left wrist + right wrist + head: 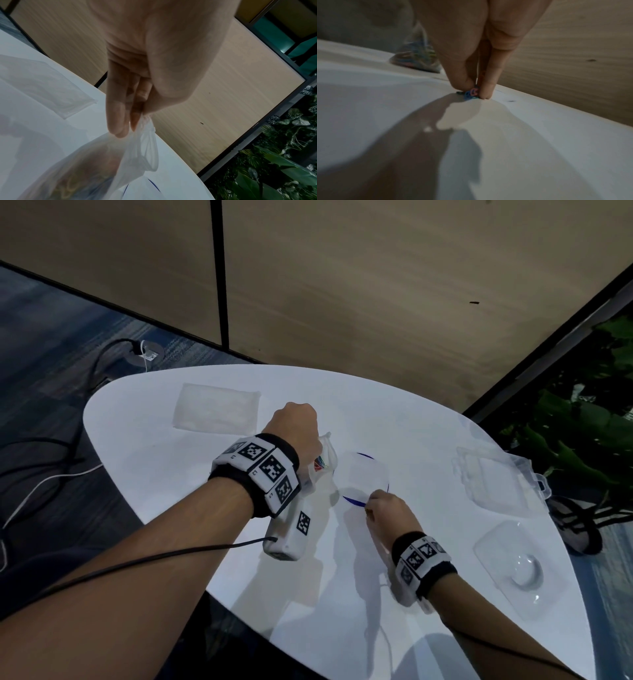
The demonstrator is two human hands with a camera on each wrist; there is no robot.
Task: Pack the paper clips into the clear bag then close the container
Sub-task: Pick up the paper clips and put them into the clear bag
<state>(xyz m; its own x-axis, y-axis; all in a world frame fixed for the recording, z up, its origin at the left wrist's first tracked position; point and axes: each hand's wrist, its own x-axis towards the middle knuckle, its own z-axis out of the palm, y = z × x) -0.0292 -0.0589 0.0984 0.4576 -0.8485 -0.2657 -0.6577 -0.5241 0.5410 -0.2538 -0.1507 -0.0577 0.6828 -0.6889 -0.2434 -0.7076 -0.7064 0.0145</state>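
Bare forearms, black wristbands (424, 563) with white black-patterned marker blocks, thin black cables (137, 559)

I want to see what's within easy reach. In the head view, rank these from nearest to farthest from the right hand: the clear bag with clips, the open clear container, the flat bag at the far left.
From the right hand:
1. Clear bag with clips, just left, held by the left hand.
2. Open clear container, off to the right.
3. Flat bag, far left edge of the table.

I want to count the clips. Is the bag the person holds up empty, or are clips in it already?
Not empty. The clear bag holds a heap of coloured paper clips; the left hand pinches its top.
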